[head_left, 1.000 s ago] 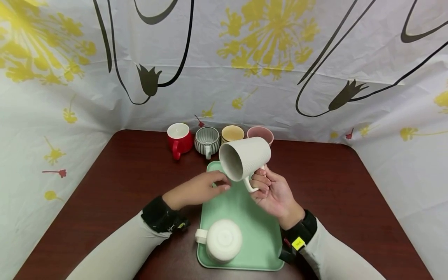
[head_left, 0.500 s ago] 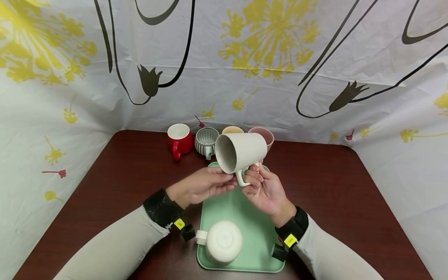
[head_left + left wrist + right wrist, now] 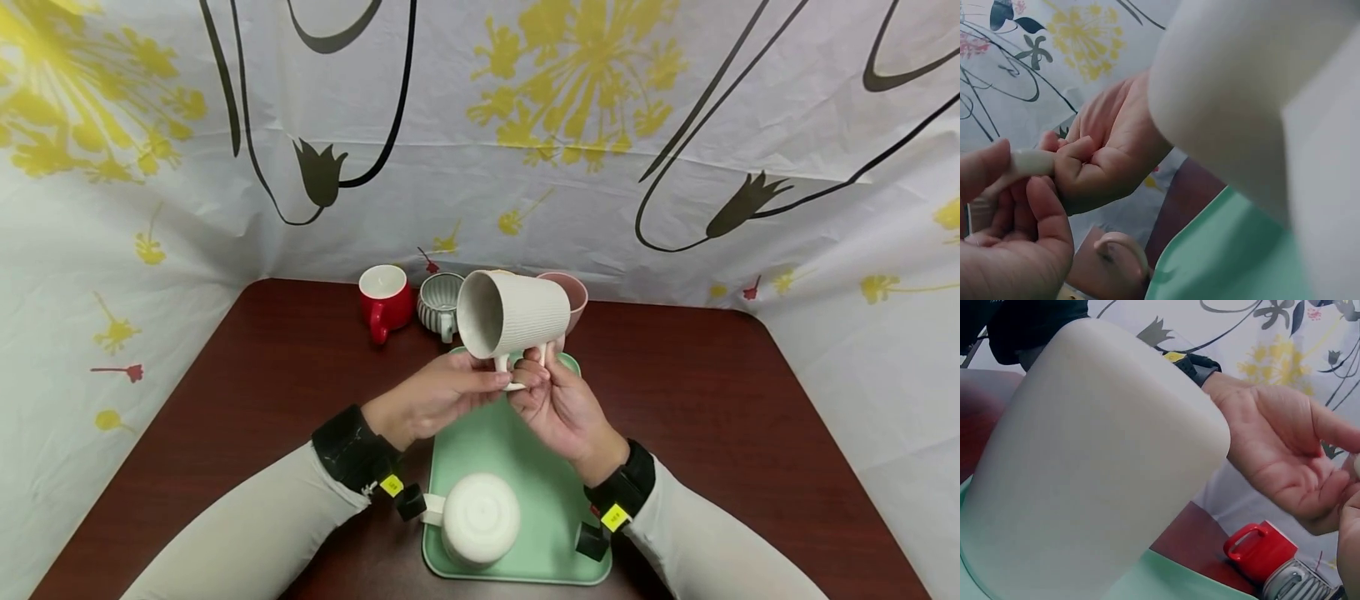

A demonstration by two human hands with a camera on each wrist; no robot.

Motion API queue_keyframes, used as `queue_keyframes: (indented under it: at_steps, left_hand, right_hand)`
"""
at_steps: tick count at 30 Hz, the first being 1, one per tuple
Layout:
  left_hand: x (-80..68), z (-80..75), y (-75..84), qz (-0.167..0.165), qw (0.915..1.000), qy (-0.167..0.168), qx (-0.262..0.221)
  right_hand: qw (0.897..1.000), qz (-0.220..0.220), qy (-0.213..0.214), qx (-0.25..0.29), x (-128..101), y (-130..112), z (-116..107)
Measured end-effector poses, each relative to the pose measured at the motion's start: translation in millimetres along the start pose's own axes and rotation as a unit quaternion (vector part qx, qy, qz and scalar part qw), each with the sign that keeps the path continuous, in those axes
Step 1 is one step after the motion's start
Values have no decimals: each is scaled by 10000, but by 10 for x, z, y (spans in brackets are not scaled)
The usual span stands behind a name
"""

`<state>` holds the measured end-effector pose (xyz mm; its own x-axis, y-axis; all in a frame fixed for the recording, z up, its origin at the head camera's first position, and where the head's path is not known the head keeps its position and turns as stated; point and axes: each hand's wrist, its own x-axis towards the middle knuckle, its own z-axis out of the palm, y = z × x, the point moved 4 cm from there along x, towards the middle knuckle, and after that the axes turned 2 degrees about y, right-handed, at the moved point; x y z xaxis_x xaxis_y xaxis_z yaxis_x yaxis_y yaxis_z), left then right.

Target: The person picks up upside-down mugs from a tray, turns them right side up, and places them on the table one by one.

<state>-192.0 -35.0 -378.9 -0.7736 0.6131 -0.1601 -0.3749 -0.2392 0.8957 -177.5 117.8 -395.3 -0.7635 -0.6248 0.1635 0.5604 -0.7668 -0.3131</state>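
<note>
White ribbed mug (image 3: 532, 312) is up in the air above the far end of the green tray (image 3: 540, 475), lying on its side, mouth facing the person's left, handle (image 3: 1032, 162) downward. Both hands are on that handle. Left hand (image 3: 435, 394) pinches the lower mouth-side part between thumb and fingers, clear in the left wrist view; right hand (image 3: 562, 414) has its fingers curled through the loop, gripping it near the base side. The hands sit right next to each other, seemingly touching. Second white mug (image 3: 480, 518) stands upside down on the near left part of the tray, base up, its handle pointing left, partly covered by the left wrist camera (image 3: 411, 502). Same mug fills much of both wrist views, blurry in the left one. Behind the tray, at the back of the dark reddish-brown table (image 3: 712, 417): red mug (image 3: 386, 292), grey ribbed mug (image 3: 438, 304) just beside it, both upright, then pink mug (image 3: 576, 296) further right, partly hidden by the raised one. Flower-print cloth (image 3: 450, 100) hangs behind.
</note>
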Motion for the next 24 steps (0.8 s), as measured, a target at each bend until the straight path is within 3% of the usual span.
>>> queue_keyframes:
  at_steps: [3, 6, 12, 18, 24]
  left_hand:
    - [-5, 4, 37, 182, 9996, -31, 190]
    - [-14, 7, 81, 371, 9984, 14, 422]
    - [-20, 8, 123, 526, 9968, 274, 537]
    - [30, 4, 92, 482, 9973, 220, 510]
    - [53, -13, 57, 277, 9974, 266, 610]
  right_hand:
    - [9982, -151, 165, -558, -5, -14, -1]
    - [9885, -297, 547, -1379, -11, -31, -7]
    - [9467, -378, 1629, -2754, -42, -48, -75]
    - [9120, -3, 2330, -3376, -90, -23, -171]
    - [8994, 289, 2586, -3513, -147, -10, -237]
